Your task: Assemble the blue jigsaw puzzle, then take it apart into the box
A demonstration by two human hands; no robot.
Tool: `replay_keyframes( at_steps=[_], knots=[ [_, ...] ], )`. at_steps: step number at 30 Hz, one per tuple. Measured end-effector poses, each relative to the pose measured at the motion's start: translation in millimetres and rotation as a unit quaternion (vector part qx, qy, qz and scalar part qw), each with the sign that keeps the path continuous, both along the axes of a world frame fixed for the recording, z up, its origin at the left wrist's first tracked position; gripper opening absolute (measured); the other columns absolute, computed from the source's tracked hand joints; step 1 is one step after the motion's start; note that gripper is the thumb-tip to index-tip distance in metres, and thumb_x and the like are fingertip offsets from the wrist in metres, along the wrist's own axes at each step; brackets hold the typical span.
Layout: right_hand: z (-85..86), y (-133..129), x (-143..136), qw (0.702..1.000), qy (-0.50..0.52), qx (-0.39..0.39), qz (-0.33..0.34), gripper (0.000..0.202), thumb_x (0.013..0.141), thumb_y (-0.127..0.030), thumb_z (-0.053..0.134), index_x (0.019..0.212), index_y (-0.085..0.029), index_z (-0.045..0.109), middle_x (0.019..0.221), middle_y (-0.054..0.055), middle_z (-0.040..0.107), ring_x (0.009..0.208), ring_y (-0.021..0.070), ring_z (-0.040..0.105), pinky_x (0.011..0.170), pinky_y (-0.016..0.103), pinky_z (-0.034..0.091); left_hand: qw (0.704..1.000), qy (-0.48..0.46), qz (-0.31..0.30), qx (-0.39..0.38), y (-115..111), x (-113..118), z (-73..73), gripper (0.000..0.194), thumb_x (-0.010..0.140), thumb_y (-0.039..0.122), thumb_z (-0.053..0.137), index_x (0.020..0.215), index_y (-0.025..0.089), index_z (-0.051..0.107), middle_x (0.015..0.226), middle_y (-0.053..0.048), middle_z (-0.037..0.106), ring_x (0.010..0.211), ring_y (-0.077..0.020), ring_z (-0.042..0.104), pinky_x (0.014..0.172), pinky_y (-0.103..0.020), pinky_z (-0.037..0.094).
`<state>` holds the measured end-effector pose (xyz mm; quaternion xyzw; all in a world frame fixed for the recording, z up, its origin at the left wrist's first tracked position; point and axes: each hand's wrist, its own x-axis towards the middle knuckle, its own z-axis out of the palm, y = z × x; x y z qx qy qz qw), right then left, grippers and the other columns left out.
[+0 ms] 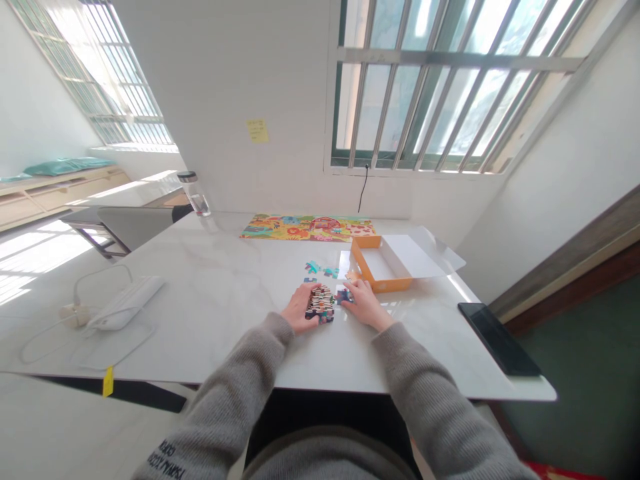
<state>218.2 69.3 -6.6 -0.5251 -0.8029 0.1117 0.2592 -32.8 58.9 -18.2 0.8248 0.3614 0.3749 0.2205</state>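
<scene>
A stack of puzzle pieces [321, 302] with striped edges rests on the white table. My left hand [301, 308] is wrapped against the left side of the stack, fingers curled round it. Just right of the stack, my right hand [366, 303] has its fingertips on a dark blue puzzle piece [343, 297]. Beyond the hands lie a teal piece [313, 267] and another teal piece [331, 273]. An orange piece [353, 275] shows by the right fingertips, partly hidden.
An open orange box [373, 267] stands right of the pieces. A colourful picture sheet [305, 227] lies along the wall. A bottle [195, 195] stands at the back left, a power strip [127, 303] with cables at left, a black tablet [497, 339] at the right edge.
</scene>
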Motion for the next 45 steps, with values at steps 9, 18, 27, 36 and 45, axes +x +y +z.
replay_keyframes(
  at_steps=[9,18,27,36,45],
  knots=[
    [28.5,-9.6,7.7,0.941,0.321,-0.101,0.036,0.029,0.088,-0.046,0.058,0.091,-0.017,0.065,0.075,0.000,0.052,0.064,0.0133,0.045,0.061,0.027,0.041,1.000,0.007,0.006,0.004,1.4,-1.3,-2.3,0.081,0.064,0.022,0.064,0.141,0.019,0.037,0.135,-0.017,0.047,0.128,-0.0346,0.049,0.111,-0.053,0.039],
    [27.3,-26.1,-20.6,0.919,0.296,-0.170,0.195,0.024,0.086,-0.040,0.066,0.099,-0.020,0.068,0.087,0.002,0.058,0.071,0.0137,0.052,0.067,0.029,0.045,0.999,0.037,0.001,0.031,2.4,-3.3,-6.2,0.090,0.063,0.026,0.069,0.145,0.019,0.033,0.142,-0.016,0.042,0.135,-0.0359,0.040,0.113,-0.055,0.035],
    [23.8,-30.5,-26.4,0.938,0.260,-0.138,0.182,0.025,0.080,-0.026,0.068,0.103,-0.021,0.061,0.076,-0.005,0.042,0.063,0.0104,0.045,0.060,0.025,0.041,0.997,0.065,0.015,0.033,-1.4,-0.3,-4.8,0.096,0.064,0.029,0.074,0.148,0.019,0.029,0.146,-0.017,0.039,0.138,-0.0372,0.036,0.114,-0.055,0.033],
    [21.0,-35.7,-23.5,0.953,0.187,-0.157,0.181,0.084,0.080,-0.022,0.069,0.153,-0.027,0.027,0.072,-0.007,0.049,0.059,0.0106,0.046,0.059,0.026,0.041,0.998,0.065,0.003,0.026,-5.0,2.4,-2.1,0.101,0.060,0.020,0.070,0.150,0.023,0.025,0.147,-0.016,0.037,0.137,-0.0375,0.036,0.113,-0.055,0.034],
    [18.3,-25.3,-36.9,0.955,0.279,-0.067,0.076,0.060,0.098,-0.050,0.039,0.152,-0.025,0.033,0.131,0.012,0.053,0.124,0.0254,0.049,0.106,0.045,0.044,0.999,0.048,-0.005,0.012,-5.1,12.0,3.6,0.101,0.058,0.018,0.069,0.149,0.021,0.024,0.145,-0.017,0.037,0.137,-0.0388,0.035,0.112,-0.056,0.033]
  ],
)
